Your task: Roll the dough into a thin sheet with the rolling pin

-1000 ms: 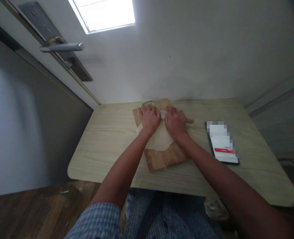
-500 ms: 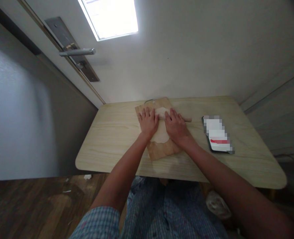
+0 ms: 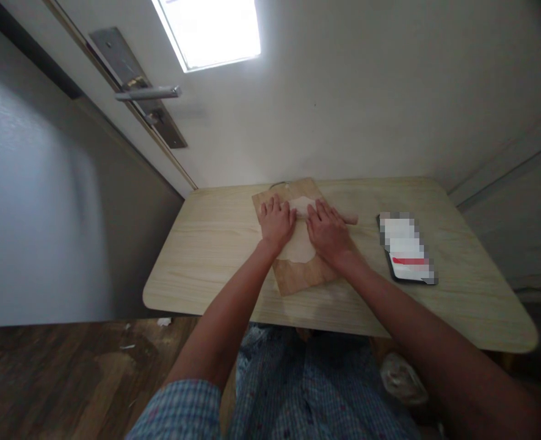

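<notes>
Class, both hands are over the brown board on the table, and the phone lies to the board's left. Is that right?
Not quite: the head view shows the phone right of the brown board. Left hand and right hand are over the board on the table, as stated.

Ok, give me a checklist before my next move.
1. Left hand and right hand over the slim brown wooden rolling pin: ok.
2. Pin's left end: cannot tell, hidden.
3. Flat pale dough inside near edge of rectangular brown wooden board: ok.
4. Dough evenly thick: cannot tell.
5. Board square to the pale wooden table: not ok, angled.
6. Black-edged rectangular phone apart from board: ok.
</notes>
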{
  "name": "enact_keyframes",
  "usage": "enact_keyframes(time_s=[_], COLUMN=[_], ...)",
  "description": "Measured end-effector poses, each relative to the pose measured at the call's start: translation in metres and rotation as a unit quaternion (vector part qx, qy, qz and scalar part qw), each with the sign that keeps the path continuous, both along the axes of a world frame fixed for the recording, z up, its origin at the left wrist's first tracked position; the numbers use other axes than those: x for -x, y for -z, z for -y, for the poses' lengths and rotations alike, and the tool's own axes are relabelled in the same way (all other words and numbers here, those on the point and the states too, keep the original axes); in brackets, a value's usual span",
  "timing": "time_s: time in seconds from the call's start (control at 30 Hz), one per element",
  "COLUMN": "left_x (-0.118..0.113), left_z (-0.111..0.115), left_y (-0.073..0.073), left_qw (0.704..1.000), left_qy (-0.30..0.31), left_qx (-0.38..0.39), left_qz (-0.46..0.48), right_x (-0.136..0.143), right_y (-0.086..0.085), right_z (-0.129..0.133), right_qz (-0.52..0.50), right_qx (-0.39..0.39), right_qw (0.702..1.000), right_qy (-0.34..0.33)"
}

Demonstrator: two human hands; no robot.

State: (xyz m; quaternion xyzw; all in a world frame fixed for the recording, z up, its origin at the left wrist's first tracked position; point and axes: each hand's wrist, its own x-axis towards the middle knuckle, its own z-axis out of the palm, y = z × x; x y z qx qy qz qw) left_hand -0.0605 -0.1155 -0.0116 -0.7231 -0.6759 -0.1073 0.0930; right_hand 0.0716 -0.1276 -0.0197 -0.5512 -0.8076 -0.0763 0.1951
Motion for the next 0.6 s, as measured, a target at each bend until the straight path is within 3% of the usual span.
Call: enact_keyframes(time_s=[0.3, 0.6], left_x=[-0.012, -0.015], left_z=[-0.032, -0.065], left_y=[0.002, -0.003], left_qw=[1.0, 1.0], left_qy=[-0.031, -0.003], left_qx=[0.005, -0.003], left_qz=[0.006, 0.023], right_x=[0.001, 0.003], right_y=[0.002, -0.001], right_z=[-0.028, -0.057], right_qz=[-0.032, -0.017], right_qx=[0.023, 0.037], right_qw=[0.999, 0.998], right_qy=[0.025, 0.046])
